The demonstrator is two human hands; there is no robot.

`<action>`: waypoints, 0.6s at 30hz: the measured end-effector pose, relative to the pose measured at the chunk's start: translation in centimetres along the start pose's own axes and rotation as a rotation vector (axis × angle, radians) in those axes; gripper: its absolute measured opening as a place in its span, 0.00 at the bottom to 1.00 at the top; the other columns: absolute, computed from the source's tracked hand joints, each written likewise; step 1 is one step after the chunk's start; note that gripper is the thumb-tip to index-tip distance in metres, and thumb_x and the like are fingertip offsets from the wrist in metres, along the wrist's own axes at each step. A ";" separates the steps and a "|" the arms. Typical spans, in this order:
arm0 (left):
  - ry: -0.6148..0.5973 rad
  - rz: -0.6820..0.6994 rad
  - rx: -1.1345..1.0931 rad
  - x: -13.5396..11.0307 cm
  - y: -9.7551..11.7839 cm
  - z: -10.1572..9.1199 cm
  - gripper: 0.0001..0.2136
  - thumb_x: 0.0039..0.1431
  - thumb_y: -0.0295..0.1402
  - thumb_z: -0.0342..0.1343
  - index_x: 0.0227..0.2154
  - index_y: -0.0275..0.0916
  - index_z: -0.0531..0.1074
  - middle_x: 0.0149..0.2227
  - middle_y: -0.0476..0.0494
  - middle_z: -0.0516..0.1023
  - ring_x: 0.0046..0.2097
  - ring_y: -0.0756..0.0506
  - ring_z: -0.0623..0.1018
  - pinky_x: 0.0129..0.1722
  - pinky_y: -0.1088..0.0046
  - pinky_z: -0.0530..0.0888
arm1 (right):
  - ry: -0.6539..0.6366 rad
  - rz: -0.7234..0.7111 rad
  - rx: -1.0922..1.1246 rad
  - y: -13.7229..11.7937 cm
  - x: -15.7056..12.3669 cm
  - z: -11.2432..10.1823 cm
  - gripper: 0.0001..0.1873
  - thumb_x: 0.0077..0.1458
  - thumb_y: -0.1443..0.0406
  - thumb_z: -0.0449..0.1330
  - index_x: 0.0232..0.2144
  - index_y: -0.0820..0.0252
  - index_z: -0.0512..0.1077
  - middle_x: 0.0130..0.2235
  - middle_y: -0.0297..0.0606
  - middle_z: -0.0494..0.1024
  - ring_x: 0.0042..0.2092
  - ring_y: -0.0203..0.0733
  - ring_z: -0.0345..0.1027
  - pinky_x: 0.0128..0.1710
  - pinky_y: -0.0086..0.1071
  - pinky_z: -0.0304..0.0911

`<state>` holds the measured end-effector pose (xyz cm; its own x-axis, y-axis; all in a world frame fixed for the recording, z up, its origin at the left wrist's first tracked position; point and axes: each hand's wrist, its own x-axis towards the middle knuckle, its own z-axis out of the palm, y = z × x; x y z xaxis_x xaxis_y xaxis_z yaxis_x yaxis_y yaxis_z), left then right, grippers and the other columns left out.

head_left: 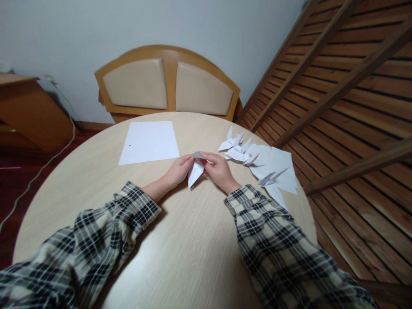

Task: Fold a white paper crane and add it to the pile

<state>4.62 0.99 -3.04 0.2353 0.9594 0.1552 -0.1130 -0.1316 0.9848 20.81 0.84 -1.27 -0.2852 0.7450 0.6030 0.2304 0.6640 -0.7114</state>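
Between my two hands is a piece of folded white paper (195, 174), its pointed end hanging down toward me and its upper part bent over. My left hand (179, 171) pinches its left side with the thumb on top. From the right, my right hand (220, 171) grips the upper flap, with fingers partly hidden behind the paper. Both hands are held just over the round table (193, 240). Several folded white paper cranes (236, 152) sit to the right of my right hand.
A stack of white sheets (149, 141) lies at the table's far left. More white paper (283, 165) is under and beside the cranes at the right edge. Beyond the table stands a wooden headboard (171, 86); slatted wood (347, 107) rises on the right. A white cable (41, 171) runs along the left.
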 end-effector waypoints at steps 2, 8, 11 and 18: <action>0.012 -0.001 -0.011 0.2 0.0 0.1 0.09 0.56 0.36 0.53 0.31 0.35 0.73 0.27 0.46 0.74 0.27 0.50 0.69 0.27 0.74 0.66 | -0.021 -0.083 -0.065 0.2 0.1 0.0 0.25 0.52 0.78 0.54 0.44 0.45 0.76 0.47 0.29 0.79 0.53 0.38 0.71 0.58 0.47 0.62; 0.021 -0.033 -0.094 0.2 0.2 0.4 0.07 0.54 0.33 0.53 0.32 0.36 0.72 0.28 0.46 0.75 0.29 0.48 0.71 0.31 0.72 0.67 | -0.055 -0.187 -0.158 0.6 0.2 -0.1 0.27 0.52 0.79 0.54 0.43 0.42 0.76 0.48 0.26 0.79 0.55 0.37 0.69 0.58 0.47 0.62; 0.025 -0.083 -0.174 -0.1 0.5 0.5 0.05 0.52 0.31 0.54 0.31 0.36 0.72 0.26 0.47 0.75 0.28 0.49 0.71 0.30 0.73 0.67 | -0.063 -0.211 -0.201 0.6 0.1 -0.1 0.26 0.53 0.79 0.54 0.44 0.44 0.76 0.49 0.27 0.79 0.56 0.38 0.67 0.58 0.47 0.61; 0.135 -0.142 -0.330 -0.4 2.2 1.0 0.02 0.50 0.27 0.55 0.27 0.34 0.72 0.23 0.49 0.73 0.24 0.52 0.67 0.24 0.76 0.63 | -0.160 -0.211 -0.445 -0.3 -0.3 -0.3 0.27 0.55 0.76 0.52 0.54 0.51 0.69 0.62 0.37 0.65 0.62 0.42 0.58 0.59 0.48 0.57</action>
<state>5.29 0.05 -0.89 0.1446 0.9894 -0.0145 -0.3981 0.0716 0.9145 21.10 0.39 -1.13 -0.4991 0.5960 0.6291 0.5161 0.7875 -0.3367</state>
